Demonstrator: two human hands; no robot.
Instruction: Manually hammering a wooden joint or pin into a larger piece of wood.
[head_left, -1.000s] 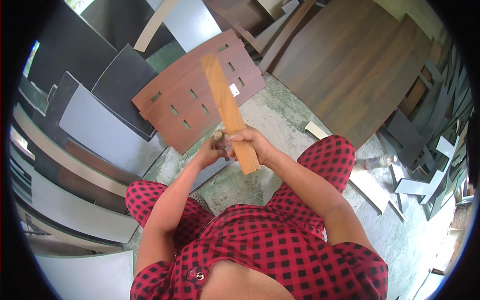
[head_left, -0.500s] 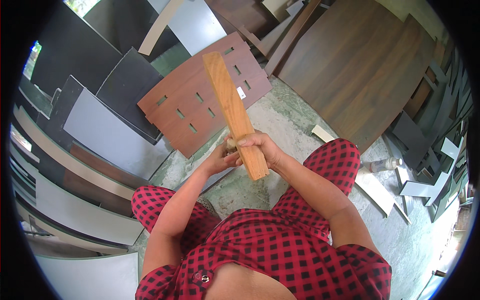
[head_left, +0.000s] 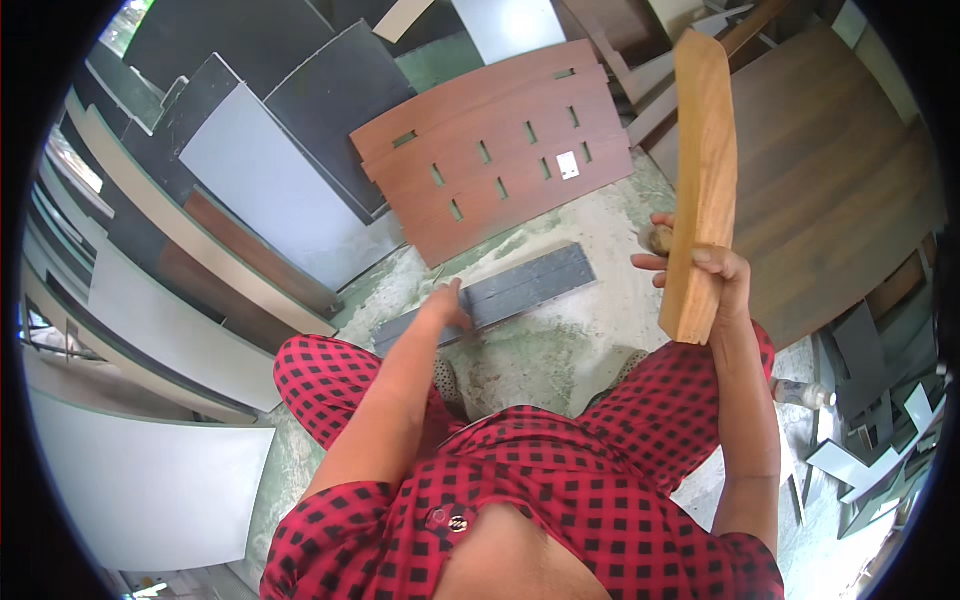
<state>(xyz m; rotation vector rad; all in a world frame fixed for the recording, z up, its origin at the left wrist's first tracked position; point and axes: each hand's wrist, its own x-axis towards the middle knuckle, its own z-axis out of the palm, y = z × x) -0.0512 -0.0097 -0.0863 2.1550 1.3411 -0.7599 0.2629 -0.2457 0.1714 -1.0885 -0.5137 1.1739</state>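
Note:
A long orange-brown wooden block (head_left: 702, 160) stands nearly upright at the right, its lower part gripped by my right hand (head_left: 730, 280). Beside the block, near the fingertips of that hand, is a small rounded tan lump (head_left: 660, 239); its kind cannot be made out. On the floor in front of me lies a long dark grey board (head_left: 535, 285). My left hand (head_left: 450, 305) reaches over the left half of this board, fingers apart and slightly blurred. Whether it touches the board is unclear.
A reddish-brown slotted panel (head_left: 500, 150) lies ahead on the concrete floor (head_left: 530, 370). Pale and dark sheets lean at the left. A large brown panel (head_left: 840, 190) fills the far right, with a clear bottle (head_left: 803, 394) and offcuts (head_left: 850, 465) nearer.
My right hand has carried the wooden block right and raised it more upright. My left hand has left the block and gone down to the grey board. The view has shifted left.

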